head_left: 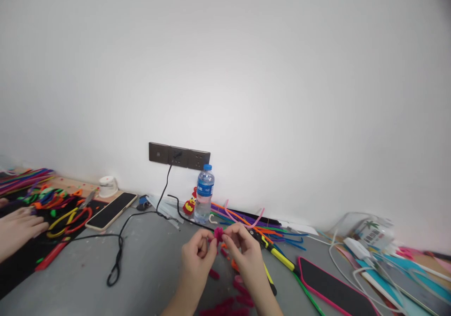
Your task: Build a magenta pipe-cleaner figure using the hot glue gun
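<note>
Between my two hands is a small magenta piece of bent pipe cleaner (219, 234), held up above the grey table. My left hand (198, 255) pinches it from the left with thumb and forefinger. From the right, my right hand (244, 248) pinches the same piece, its fingertips partly hiding it. Below and between my wrists lie several dark pink pipe cleaner pieces (225, 304), along with a few orange bits. Just right of my right hand is a tool with yellow-and-black handles (282, 258), partly covered by that hand.
A water bottle (204, 193) stands by the wall beside a small red-and-yellow figure (190, 203). Loose pipe cleaners (275, 233) lie behind. A pink-cased phone (331, 285) and cables are right. Another person's hand (21, 229), pliers (75, 222), a phone (112, 210) and a black cable (120, 250) are left.
</note>
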{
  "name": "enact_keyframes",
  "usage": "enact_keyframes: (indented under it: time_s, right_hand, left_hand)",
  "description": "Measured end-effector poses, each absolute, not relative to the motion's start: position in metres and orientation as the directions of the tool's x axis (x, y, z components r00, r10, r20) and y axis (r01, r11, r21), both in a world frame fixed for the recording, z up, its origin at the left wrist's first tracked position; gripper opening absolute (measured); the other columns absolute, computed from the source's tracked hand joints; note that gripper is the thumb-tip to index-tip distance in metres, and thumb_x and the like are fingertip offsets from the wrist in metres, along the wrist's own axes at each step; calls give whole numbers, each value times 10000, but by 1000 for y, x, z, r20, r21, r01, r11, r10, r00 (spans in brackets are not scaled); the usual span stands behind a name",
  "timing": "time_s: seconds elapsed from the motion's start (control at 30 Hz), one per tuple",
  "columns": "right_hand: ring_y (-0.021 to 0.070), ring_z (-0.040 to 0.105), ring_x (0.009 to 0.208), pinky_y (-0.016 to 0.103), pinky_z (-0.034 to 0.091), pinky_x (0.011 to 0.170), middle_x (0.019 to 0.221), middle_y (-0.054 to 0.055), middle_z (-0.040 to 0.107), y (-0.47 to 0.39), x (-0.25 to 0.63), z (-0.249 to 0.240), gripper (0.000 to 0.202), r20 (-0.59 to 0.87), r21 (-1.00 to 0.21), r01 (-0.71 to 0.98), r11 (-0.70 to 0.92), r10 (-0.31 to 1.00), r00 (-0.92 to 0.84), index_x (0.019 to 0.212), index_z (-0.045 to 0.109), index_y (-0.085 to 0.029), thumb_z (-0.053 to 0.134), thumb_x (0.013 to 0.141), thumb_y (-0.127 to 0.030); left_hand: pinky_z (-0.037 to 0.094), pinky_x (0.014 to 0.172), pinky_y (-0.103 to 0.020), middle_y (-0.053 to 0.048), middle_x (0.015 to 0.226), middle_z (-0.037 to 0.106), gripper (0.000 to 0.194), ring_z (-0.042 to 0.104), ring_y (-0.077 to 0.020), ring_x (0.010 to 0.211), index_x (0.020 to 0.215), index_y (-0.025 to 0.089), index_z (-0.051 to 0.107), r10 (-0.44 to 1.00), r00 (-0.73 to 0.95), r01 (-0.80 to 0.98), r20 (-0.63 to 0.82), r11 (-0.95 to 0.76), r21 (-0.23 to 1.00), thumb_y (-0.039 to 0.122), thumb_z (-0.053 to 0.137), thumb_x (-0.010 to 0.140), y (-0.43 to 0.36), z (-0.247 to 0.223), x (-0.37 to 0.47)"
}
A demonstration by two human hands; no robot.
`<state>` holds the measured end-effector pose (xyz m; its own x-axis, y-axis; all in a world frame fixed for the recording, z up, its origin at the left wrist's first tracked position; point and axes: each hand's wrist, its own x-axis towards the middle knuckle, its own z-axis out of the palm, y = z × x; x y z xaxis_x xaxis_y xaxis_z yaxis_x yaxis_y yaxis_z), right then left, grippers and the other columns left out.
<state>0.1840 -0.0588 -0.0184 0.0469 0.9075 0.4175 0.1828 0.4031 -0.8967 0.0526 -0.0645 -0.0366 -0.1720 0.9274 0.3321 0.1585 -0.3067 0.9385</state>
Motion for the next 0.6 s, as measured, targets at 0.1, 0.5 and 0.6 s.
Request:
enact_keyframes:
  time_s: [0.1,0.5,0.6]
  right_hand:
    - [166,451,585,271,359,546,661,10,535,-60,185,-16,219,453,-870,235,433,891,32,689,617,-201,632,807,-386]
    - [178,458,622,282,376,582,666,15,547,-61,180,-14,178,562,-793,314,522,826,49,637,588,-217,608,806,-269]
    - [174,457,620,278,373,577,663,11,542,-61,179,-15,168,565,-790,319,524,824,47,641,588,-216,597,807,-241]
  left_hand:
    - [230,457,-205,108,463,235,184,274,-95,420,643,180,605,930,-175,159,324,-298,941,340,623,731,-66,-36,52]
    - [210,444,-207,111,448,235,191,259,-87,403,640,178,618,922,-180,161,342,-315,935,351,642,718,-64,-38,52]
    - [203,440,-205,112,450,241,183,252,-84,399,657,176,621,921,-172,159,351,-325,932,345,637,725,-63,-40,52]
